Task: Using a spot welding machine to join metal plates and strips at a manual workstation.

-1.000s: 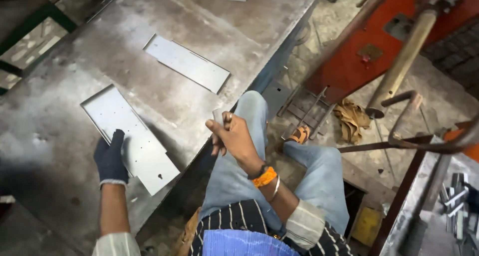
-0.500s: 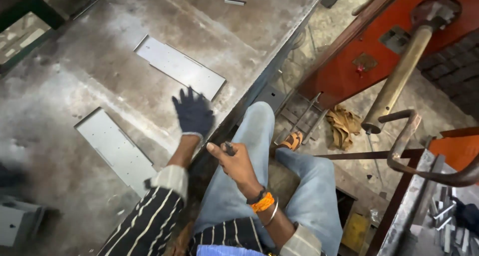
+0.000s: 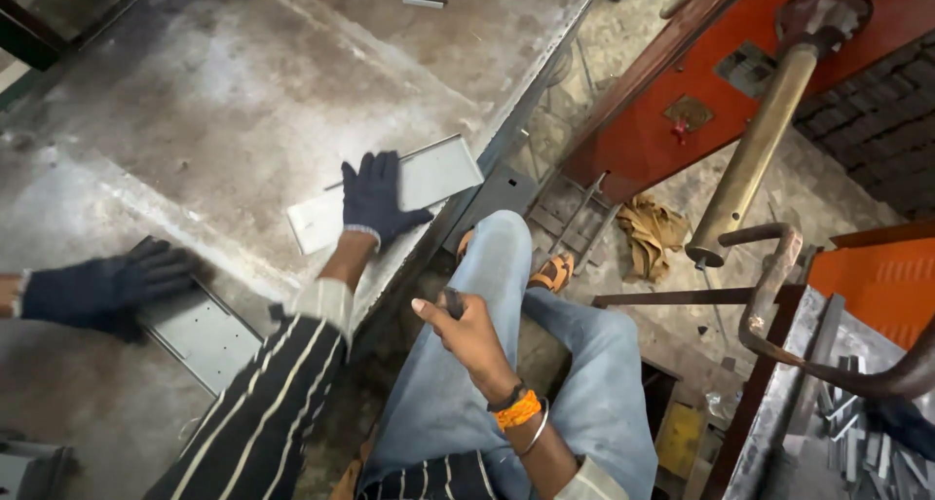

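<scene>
Left hand point(image 3: 375, 200), gloved, lies flat and spread on a metal plate point(image 3: 429, 181) near the table point(image 3: 243, 91) edge, pinning it rather than gripping; right hand point(image 3: 466, 327), bare, is closed around a small dark tool point(image 3: 454, 303) above the knee; another person's gloved hand point(image 3: 107, 288) presses a second plate point(image 3: 200, 333).

Metal table point(image 3: 195, 101) filling the upper left of the frame, flat plate point(image 3: 438, 174) at its right edge under the left hand point(image 3: 375, 198), second plate point(image 3: 200, 334) lower left under another person's gloved hand point(image 3: 107, 288), right hand point(image 3: 467, 330) over the knee at centre, rag point(image 3: 651, 232) on the floor to the right
</scene>
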